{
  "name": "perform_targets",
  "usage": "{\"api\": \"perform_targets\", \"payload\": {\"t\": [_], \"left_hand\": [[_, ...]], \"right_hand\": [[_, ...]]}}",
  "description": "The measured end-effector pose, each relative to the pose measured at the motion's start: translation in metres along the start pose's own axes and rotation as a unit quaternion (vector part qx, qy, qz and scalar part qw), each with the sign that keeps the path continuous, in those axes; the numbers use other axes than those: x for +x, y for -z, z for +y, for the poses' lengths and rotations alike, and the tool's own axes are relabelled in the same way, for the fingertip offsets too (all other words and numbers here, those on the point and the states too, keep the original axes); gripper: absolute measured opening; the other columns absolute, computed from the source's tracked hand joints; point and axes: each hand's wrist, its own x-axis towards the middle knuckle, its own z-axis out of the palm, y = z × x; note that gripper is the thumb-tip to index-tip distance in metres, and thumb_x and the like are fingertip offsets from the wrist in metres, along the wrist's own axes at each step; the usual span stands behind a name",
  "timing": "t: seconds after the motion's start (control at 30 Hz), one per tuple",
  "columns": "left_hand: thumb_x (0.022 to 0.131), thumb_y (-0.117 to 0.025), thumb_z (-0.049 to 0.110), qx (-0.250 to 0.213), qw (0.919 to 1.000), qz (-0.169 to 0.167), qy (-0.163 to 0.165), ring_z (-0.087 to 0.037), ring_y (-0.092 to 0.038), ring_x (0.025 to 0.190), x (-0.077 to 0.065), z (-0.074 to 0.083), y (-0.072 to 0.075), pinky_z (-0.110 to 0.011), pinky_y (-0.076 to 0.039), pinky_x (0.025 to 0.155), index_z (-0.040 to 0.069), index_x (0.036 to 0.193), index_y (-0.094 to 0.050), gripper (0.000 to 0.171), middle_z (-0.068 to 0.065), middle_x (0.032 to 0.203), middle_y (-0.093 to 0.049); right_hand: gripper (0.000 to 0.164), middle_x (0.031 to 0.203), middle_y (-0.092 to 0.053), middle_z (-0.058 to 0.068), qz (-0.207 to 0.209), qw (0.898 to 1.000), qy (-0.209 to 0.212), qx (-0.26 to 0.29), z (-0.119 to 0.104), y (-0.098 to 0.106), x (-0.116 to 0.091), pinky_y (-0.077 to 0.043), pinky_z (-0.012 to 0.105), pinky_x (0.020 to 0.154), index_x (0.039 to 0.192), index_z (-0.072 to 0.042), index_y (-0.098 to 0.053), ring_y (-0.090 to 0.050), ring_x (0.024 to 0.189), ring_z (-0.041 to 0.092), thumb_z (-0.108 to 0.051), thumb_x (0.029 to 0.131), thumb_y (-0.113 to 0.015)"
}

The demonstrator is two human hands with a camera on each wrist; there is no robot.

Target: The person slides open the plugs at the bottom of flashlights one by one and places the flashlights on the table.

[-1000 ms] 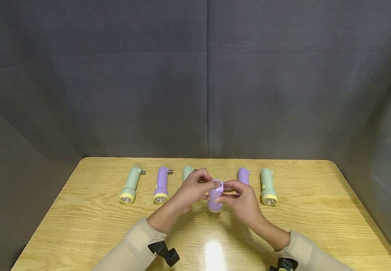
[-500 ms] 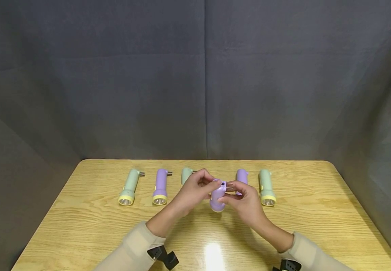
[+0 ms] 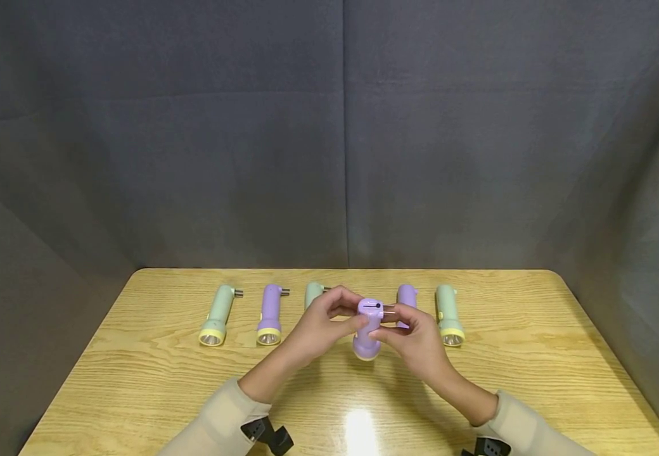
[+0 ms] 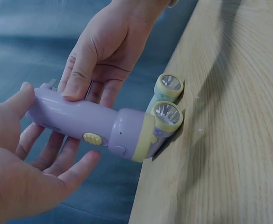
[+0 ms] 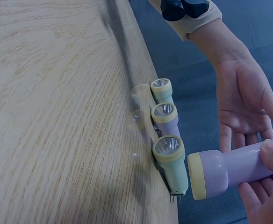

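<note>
The grip of the right hand (image 3: 417,339) is closed in a pinch on a purple flashlight (image 4: 92,119), thumb pressed on the near face and fingers curled behind. The left hand (image 3: 324,329) has a looser grip: fingers mostly straight and spread along the 9 o'clock side, thumb against the body near the tail end. From where I stand, the held flashlight is up off the tabletop (image 3: 135,392), between the two hands, its yellow rim (image 3: 365,358) at 6 o'clock. Two metal prongs (image 3: 390,311) stick out of the tail toward 3 o'clock, close to the right fingers, and a yellow button (image 4: 92,138) sits on the left hand's side (a small dark mark (image 3: 377,305) shows on the tail too).

Taking the held flashlight as the middle of the dial, five others lie in a row on the wood. A pale green flashlight (image 3: 219,316) is the farthest out toward 9 o'clock, with a second purple flashlight (image 3: 270,315) just inside it. A middle green flashlight (image 3: 313,295) is at 10, half hidden by the left hand. Between 1 and 2 is a third purple flashlight (image 3: 407,297), partly behind the right hand, and nearly at 3 a last green flashlight (image 3: 449,315). Dark cloth (image 3: 238,158) hangs at 12.
</note>
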Motion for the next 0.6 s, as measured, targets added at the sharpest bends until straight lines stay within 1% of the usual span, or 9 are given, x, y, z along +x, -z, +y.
{"api": "perform_targets", "payload": {"t": [0.07,0.17,0.27,0.47,0.6], "left_hand": [[0.095,-0.072,0.006,0.000,1.0000,-0.003,-0.008,-0.021,-0.065,0.108,-0.001,-0.002,0.001,-0.043,-0.051,0.100,0.001,0.119,-0.064,0.026,-0.010,0.118,-0.068],[0.093,-0.074,0.005,-0.008,0.9998,-0.004,-0.020,-0.023,-0.065,0.110,-0.003,-0.005,0.002,-0.043,-0.052,0.100,0.001,0.120,-0.064,0.029,-0.011,0.119,-0.068],[0.092,-0.075,0.003,-0.014,0.9995,0.000,-0.030,-0.025,-0.065,0.111,-0.005,-0.008,0.003,-0.041,-0.053,0.099,0.000,0.122,-0.064,0.032,-0.013,0.120,-0.068],[0.090,-0.076,0.001,-0.014,0.9991,0.010,-0.038,-0.027,-0.066,0.110,-0.008,-0.015,0.003,-0.034,-0.056,0.094,-0.002,0.125,-0.062,0.038,-0.017,0.121,-0.068],[0.089,-0.076,-0.001,-0.012,0.9986,0.022,-0.046,-0.027,-0.067,0.108,-0.007,-0.017,0.001,-0.037,-0.056,0.094,-0.002,0.125,-0.063,0.038,-0.018,0.119,-0.069]], "right_hand": [[0.025,0.102,-0.073,0.023,-0.001,1.000,-0.002,0.000,0.000,0.000,0.000,-0.061,0.025,0.077,0.101,0.010,-0.072,-0.070,0.091,0.005,0.011,0.077,-0.081],[0.025,0.103,-0.072,0.025,-0.002,1.000,-0.003,0.001,0.000,-0.001,0.000,-0.061,0.025,0.077,0.100,0.010,-0.072,-0.070,0.092,0.005,0.011,0.077,-0.081],[0.025,0.103,-0.072,0.026,-0.002,1.000,-0.005,0.001,0.001,-0.001,-0.001,-0.061,0.025,0.077,0.100,0.011,-0.072,-0.070,0.091,0.006,0.011,0.077,-0.081],[0.027,0.101,-0.072,0.026,-0.002,1.000,-0.017,0.001,0.003,-0.003,-0.001,-0.061,0.026,0.075,0.102,0.011,-0.072,-0.071,0.088,0.008,0.010,0.077,-0.082],[0.027,0.102,-0.072,0.026,-0.004,1.000,-0.016,0.003,0.003,-0.003,-0.001,-0.061,0.027,0.076,0.103,0.011,-0.072,-0.071,0.089,0.009,0.010,0.077,-0.082]]}}
